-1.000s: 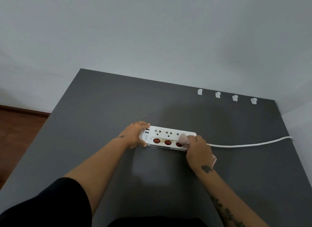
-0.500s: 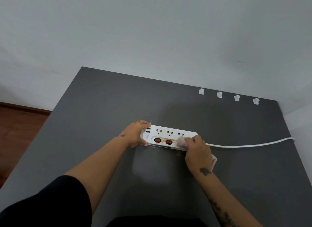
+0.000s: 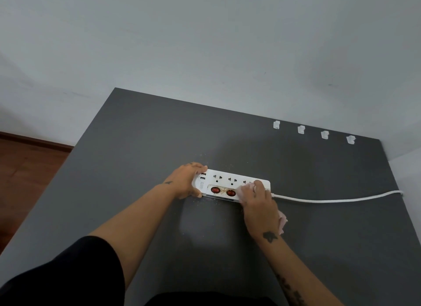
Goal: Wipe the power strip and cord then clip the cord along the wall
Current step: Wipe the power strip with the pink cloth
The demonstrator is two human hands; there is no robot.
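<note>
On the table [image 3: 136,169], the power strip [image 3: 230,183], light, stiff and likely to skid, is gripped at its 9 o'clock end by the left hand [image 3: 186,180], while the right hand [image 3: 259,203] clutches a seemingly bunched cloth [image 3: 247,188] against its 3 o'clock end, beside the limp cord [image 3: 330,199].

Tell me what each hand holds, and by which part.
The left hand grips the power strip by its USB end; the right hand holds a bunched pink cloth.
</note>
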